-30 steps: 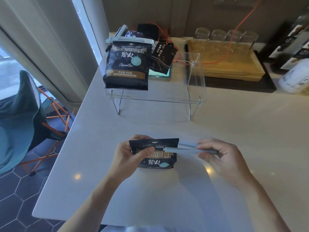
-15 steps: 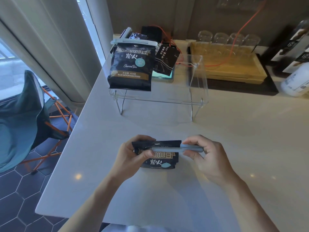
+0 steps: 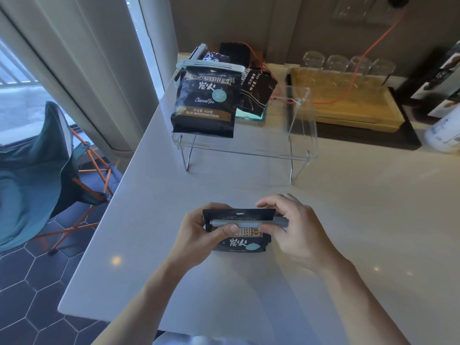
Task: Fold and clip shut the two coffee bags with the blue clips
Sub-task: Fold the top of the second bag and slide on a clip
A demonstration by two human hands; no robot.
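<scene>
1. Both my hands are closed on the near coffee bag (image 3: 239, 235) and the blue clip (image 3: 249, 223) across it. My left hand (image 3: 199, 235) pinches the bag's left edge, thumb on the front just under the clip's left end. My right hand (image 3: 296, 232) wraps the clip's right end, fingers curled over the bag's top edge and thumb pressed on the front below the bar.
2. The white countertop (image 3: 348, 220) carries everything; the bag in my hands is held upright at its near middle, bottom edge close to the surface, though I cannot tell whether it touches.
3. A teal folding chair (image 3: 37, 175) with orange legs stands on the dark hexagon tiles to the left, off the counter.
4. Farther back sits a clear acrylic riser (image 3: 301, 135), well apart from my hands.
5. A wooden tray (image 3: 348, 113) with upturned glasses (image 3: 336, 64) lies behind and to the right of the riser.
6. The second coffee bag (image 3: 205, 103) stands on the riser's left end, label toward me.
7. Its top is folded and held by a pale clip (image 3: 210, 64) running the full width.
8. The clip in my hands lies level across the folded top of the near bag, sticking out past its right edge.
</scene>
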